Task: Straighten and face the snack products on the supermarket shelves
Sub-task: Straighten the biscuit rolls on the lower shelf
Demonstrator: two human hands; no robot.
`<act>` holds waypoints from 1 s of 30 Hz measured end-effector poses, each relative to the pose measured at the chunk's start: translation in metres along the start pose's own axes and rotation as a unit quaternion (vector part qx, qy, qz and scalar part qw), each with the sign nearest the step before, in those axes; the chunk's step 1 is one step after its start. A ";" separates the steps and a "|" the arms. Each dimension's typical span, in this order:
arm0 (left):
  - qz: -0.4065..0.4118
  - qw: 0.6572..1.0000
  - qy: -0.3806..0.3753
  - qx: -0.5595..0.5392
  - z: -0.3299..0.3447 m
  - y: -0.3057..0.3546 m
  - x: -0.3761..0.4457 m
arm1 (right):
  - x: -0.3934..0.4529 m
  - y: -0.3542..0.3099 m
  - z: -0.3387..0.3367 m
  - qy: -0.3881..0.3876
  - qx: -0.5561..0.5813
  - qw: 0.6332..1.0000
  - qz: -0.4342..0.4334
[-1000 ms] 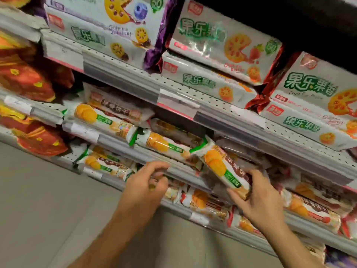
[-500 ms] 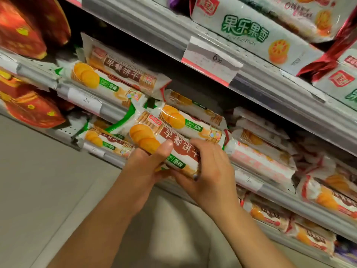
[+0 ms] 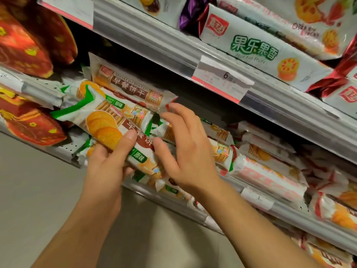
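While your left hand (image 3: 105,167) grips the green-and-white biscuit pack (image 3: 117,132) in the middle left of the frame, thumb laid across the front and fingers curled under it, your right hand (image 3: 185,151) is spread loose beside it, fingers relaxed, thumb touching the pack's lower end and not really clamping anything. That pack sits tilted, green end up toward the left, in front of the middle shelf (image 3: 289,207). Just behind it there's a brown-labelled biscuit pack (image 3: 133,88) lying on the stack. More rolls (image 3: 270,171) run off to the right along the same shelf. Upper right has the fruit cookie boxes (image 3: 255,49) above a price tag (image 3: 222,80), and red bags (image 3: 29,45) fill the upper left.
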State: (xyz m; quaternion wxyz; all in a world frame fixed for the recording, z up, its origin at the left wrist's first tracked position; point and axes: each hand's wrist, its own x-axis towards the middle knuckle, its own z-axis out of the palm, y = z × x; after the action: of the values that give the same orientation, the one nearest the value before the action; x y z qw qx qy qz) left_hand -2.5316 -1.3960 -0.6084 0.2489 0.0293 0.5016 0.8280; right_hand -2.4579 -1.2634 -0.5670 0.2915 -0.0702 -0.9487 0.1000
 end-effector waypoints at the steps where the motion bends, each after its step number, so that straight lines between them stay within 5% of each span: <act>1: 0.015 1.000 0.005 -0.006 0.000 0.002 0.000 | 0.014 -0.002 0.005 -0.001 -0.022 1.000 -0.017; 8: -0.020 0.998 0.029 -0.057 -0.009 0.009 0.005 | 0.104 0.000 0.046 -0.069 -0.050 0.996 0.017; 17: -0.088 0.994 0.034 -0.059 -0.024 0.011 0.012 | 0.143 0.025 0.051 -0.179 -0.268 0.946 0.044; 22: -0.122 0.988 0.049 -0.075 -0.020 -0.001 0.019 | 0.151 0.036 0.049 -0.250 -0.176 0.949 0.078; 30: -0.140 0.982 0.037 -0.119 -0.014 -0.007 0.019 | 0.115 0.036 0.006 -0.214 0.022 0.971 0.107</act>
State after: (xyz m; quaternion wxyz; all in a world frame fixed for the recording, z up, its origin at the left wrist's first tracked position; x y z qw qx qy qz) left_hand -2.5494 -1.3963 -0.6253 0.3459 -0.1017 0.4072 0.8392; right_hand -2.5531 -1.2070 -0.5184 0.0706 -0.1413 -0.9737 0.1644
